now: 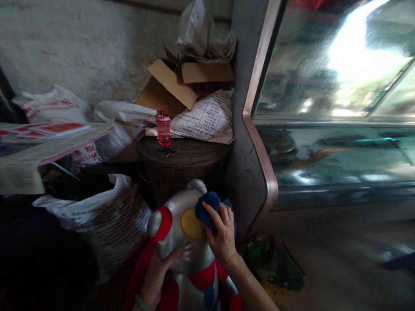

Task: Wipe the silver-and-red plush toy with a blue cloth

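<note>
A large silver and red toy figure [177,201] with yellow oval eyes, only one of which shows, is close in front of me at the bottom middle. My left hand [158,273] grips it near the lower head, the thumb lying on the silver face and the other fingers hidden behind. In my right hand [223,233] is a bunched blue cloth [209,206], pressed against the side of the head just beside the yellow eye. Fingers of the right hand curl over the cloth.
Beyond the figure, a dark round barrel [184,157] bears a red bottle [164,129]. Cardboard boxes [168,84] and a printed sack [207,116] lie behind. An open white sack [113,220] stands left. To the right are a glass display case [324,151] and a dustpan-like object [275,263].
</note>
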Demonstrator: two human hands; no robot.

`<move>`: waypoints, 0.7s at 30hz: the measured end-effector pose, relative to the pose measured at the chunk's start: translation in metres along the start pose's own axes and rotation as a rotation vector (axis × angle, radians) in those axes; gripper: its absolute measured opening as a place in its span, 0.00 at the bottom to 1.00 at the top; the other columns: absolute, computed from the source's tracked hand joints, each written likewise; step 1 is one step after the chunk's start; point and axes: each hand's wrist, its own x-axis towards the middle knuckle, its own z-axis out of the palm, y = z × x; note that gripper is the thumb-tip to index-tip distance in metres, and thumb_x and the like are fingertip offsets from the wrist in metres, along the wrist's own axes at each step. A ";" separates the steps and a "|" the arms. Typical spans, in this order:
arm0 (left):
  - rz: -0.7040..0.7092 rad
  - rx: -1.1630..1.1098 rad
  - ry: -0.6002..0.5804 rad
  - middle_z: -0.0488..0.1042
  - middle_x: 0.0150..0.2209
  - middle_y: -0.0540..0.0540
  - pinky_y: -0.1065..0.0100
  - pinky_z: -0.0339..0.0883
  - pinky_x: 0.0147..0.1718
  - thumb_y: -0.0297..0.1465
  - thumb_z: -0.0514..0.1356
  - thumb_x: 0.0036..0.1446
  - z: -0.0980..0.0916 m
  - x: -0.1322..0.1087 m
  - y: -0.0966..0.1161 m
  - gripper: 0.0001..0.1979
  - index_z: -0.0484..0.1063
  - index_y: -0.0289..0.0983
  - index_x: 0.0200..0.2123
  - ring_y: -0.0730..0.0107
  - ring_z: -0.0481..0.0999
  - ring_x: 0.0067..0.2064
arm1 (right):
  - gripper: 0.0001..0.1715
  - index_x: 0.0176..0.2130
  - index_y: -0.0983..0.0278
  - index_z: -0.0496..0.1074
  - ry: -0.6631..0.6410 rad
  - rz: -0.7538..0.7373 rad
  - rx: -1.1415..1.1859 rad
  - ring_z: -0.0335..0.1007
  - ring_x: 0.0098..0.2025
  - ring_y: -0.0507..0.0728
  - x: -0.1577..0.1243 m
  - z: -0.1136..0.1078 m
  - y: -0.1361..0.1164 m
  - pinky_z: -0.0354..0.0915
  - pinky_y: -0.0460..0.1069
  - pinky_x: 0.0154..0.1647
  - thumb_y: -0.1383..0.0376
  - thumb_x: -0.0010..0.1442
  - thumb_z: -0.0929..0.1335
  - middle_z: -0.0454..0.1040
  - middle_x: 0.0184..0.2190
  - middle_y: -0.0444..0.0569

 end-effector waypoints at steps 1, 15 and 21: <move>-0.001 -0.002 -0.008 0.76 0.56 0.42 0.56 0.63 0.63 0.40 0.71 0.47 0.001 0.000 0.000 0.38 0.63 0.37 0.59 0.55 0.70 0.61 | 0.30 0.65 0.51 0.62 -0.005 -0.026 0.002 0.59 0.57 0.65 0.000 0.000 -0.003 0.60 0.64 0.57 0.67 0.66 0.64 0.65 0.56 0.52; 0.047 -0.026 0.085 0.75 0.57 0.41 0.51 0.61 0.65 0.43 0.74 0.43 -0.007 0.005 0.012 0.39 0.69 0.37 0.58 0.51 0.72 0.60 | 0.20 0.57 0.55 0.71 -0.020 0.254 0.356 0.71 0.51 0.61 0.012 0.001 -0.012 0.63 0.61 0.57 0.60 0.68 0.63 0.77 0.49 0.51; 0.082 -0.074 0.116 0.70 0.63 0.45 0.54 0.55 0.68 0.44 0.71 0.49 -0.019 0.011 0.017 0.37 0.66 0.43 0.60 0.59 0.67 0.65 | 0.21 0.59 0.57 0.68 0.098 0.368 0.385 0.68 0.56 0.62 0.006 -0.002 -0.013 0.64 0.61 0.59 0.60 0.69 0.63 0.72 0.54 0.54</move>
